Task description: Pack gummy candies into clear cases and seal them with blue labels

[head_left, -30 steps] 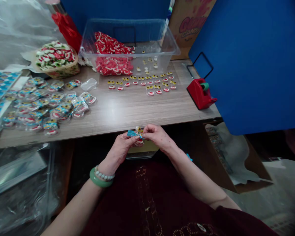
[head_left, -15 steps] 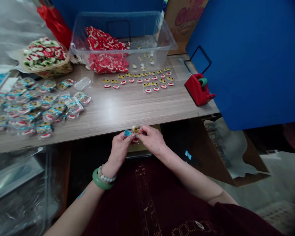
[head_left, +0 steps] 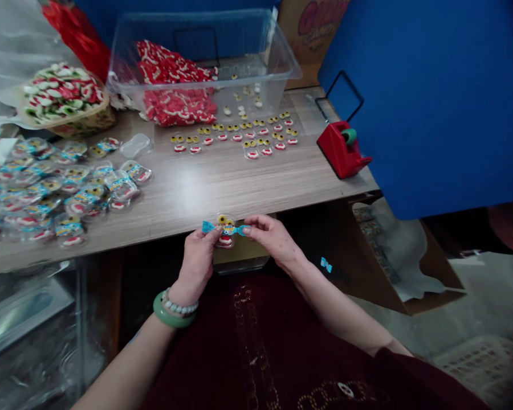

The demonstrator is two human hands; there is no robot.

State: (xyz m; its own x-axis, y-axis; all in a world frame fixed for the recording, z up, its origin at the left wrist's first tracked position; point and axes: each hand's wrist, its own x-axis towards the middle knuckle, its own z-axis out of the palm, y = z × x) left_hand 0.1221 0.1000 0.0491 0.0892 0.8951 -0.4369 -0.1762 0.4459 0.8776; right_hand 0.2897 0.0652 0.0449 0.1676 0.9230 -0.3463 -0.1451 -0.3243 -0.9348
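Left hand (head_left: 200, 255): is grasping the candy pack, thumb pressing on its front.
Right hand (head_left: 276, 238): is pinching the right end of the blue label strip (head_left: 241, 230) between thumb and fingers.
Candy pack (head_left: 226, 242): is sitting between both hands near the table edge, showing yellow eyes above, red-and-white lips below.
Label in hand: is crossing the pack's middle; both ends are sticking out sideways, so the wrapping is apparently only part done.
Labelled packs (head_left: 120, 185): are lying heaped beyond and left of the left hand, blue bands across them; this lot is looking finished.
Unlabelled sets (head_left: 252, 149): are standing in rows ahead of the right hand, eyes and lips laid out, showing no bands; these are seemingly remaining.
Spare label (head_left: 326, 265): is lying below and right of the right hand.
Red candies (head_left: 177, 106): are filling part of the clear tub (head_left: 239, 81), farther ahead of both hands.
Tape dispenser (head_left: 340, 151): is standing beyond the right hand, untouched.
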